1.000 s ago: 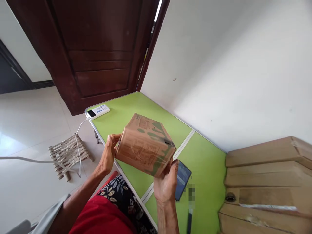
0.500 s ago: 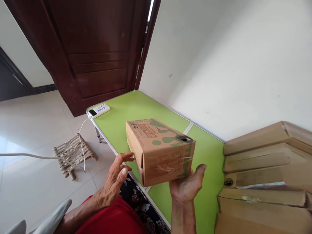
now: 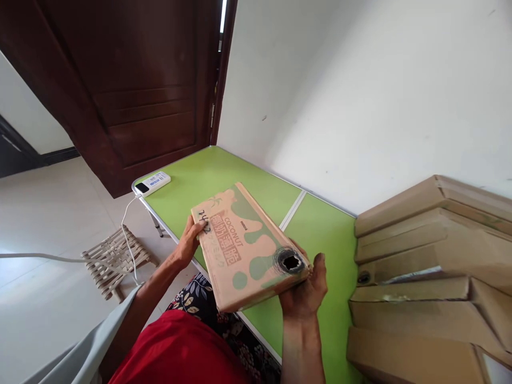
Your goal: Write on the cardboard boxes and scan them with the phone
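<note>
I hold a brown cardboard box [image 3: 244, 248] with green splash print and the word COCONUT above the green table [image 3: 218, 178]. Its broad printed face is turned up toward me and has a dark torn hole near its right end. My left hand [image 3: 188, 245] grips the box's left end, fingers curled over the edge. At the right end, my right hand [image 3: 306, 290] supports the box from below, thumb up beside the corner.
A stack of flattened cardboard boxes [image 3: 424, 277] fills the table's right side. A white power bank [image 3: 152, 182] with a cable lies at the far left corner. A small woven stool [image 3: 114, 258] stands on the tiled floor, below a dark wooden door [image 3: 132, 90].
The box has been turned so its broad printed face points up, and it looks flat. My left hand went from off the box to gripping its left end. The view shifted left.
</note>
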The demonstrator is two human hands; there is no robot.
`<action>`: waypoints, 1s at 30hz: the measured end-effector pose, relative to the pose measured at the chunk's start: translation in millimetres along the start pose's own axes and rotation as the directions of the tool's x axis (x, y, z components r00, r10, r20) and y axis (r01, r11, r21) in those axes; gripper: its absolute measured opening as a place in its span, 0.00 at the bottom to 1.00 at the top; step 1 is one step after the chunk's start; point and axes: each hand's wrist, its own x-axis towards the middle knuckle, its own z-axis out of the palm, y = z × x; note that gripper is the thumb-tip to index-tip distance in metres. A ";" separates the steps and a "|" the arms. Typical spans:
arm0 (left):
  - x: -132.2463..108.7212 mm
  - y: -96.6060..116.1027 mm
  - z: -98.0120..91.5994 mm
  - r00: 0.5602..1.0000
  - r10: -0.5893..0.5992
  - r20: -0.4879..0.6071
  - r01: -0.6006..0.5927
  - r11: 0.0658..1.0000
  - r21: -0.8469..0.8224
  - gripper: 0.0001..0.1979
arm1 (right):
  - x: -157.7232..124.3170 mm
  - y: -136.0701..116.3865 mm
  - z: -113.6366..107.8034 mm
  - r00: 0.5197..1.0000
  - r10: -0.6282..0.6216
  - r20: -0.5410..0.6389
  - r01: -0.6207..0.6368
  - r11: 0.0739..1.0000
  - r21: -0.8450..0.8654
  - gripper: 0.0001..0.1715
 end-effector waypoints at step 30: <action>-25.9 132.4 19.0 0.725 -0.011 0.689 -0.574 0.543 0.612 0.58 | 29.0 -35.8 69.6 0.915 -0.024 0.403 0.242 0.832 -0.499 0.47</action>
